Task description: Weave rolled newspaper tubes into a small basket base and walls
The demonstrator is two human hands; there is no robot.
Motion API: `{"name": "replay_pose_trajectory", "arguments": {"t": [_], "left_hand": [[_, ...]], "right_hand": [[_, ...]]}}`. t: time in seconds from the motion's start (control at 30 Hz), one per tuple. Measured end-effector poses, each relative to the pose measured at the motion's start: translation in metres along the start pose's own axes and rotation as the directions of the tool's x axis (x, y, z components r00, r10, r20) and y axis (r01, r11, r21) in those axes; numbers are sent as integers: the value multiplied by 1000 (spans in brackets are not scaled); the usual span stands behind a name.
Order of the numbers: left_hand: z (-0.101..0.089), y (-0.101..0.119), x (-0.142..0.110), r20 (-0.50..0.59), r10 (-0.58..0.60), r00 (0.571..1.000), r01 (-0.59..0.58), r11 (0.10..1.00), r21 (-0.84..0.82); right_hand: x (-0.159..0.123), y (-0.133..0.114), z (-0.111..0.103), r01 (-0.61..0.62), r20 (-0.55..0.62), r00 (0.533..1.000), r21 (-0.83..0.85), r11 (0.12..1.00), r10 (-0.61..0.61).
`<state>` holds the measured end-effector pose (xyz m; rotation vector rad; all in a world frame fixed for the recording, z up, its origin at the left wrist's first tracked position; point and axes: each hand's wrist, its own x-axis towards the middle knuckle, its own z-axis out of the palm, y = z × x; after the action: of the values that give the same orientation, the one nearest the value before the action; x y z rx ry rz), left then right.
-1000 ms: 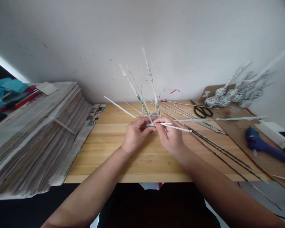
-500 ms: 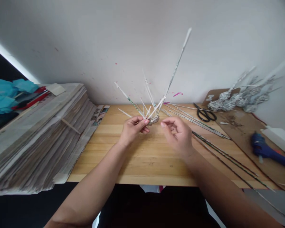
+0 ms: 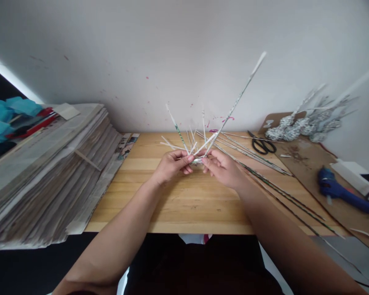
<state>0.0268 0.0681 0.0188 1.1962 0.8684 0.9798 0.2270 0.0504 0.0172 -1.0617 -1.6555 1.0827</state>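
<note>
Between my two hands is a small woven base of rolled paper sticks (image 3: 197, 161), its stakes pointing up and outward. My left hand (image 3: 174, 166) pinches the base's left side, thumb on top. On its right side my right hand (image 3: 219, 166) is closed, with thumb and fingers at the foot of a long paper stick (image 3: 236, 102) that slants up to the right. The fingers cover much of the weave. Loose paper sticks (image 3: 252, 155) lie on the wooden table (image 3: 184, 205) behind and to the right of my right hand.
A tall stack of newspapers (image 3: 64, 176) stands at left, with blue crumpled material (image 3: 6, 116) on it. To the right are black scissors (image 3: 263, 145), a blue glue gun (image 3: 341, 192) and a brown board (image 3: 304, 164). Several woven paper pieces (image 3: 295, 127) lie against the wall.
My right hand has moved left onto the base and closed on its right side. The woven base has turned and tilted, and the long stick leans further right. My left hand still holds on.
</note>
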Motion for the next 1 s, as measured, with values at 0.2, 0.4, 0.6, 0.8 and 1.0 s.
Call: {"name": "replay_pose_trajectory", "arguments": {"t": [0.2, 0.4, 0.6, 0.8, 1.0], "left_hand": [[-3, -4, 2, 20, -2, 1000, 1, 999, 47], [-1, -4, 2, -16, -27, 999, 28, 999, 39], [0, -6, 3, -16, -15, 1000, 16, 1000, 20], [2, -7, 4, -28, -57, 998, 57, 998, 9], [4, -9, 4, -75, -87, 993, 81, 994, -71]], "right_hand": [[-1, 0, -1, -127, 26, 992, 78, 989, 125], [0, -1, -1, -167, 51, 986, 161, 973, 161], [0, -1, 1, -168, 9, 986, 174, 970, 169], [1, 0, 6, -167, -55, 982, 171, 971, 179], [-1, 1, 9, -134, -103, 983, 176, 975, 154]]}}
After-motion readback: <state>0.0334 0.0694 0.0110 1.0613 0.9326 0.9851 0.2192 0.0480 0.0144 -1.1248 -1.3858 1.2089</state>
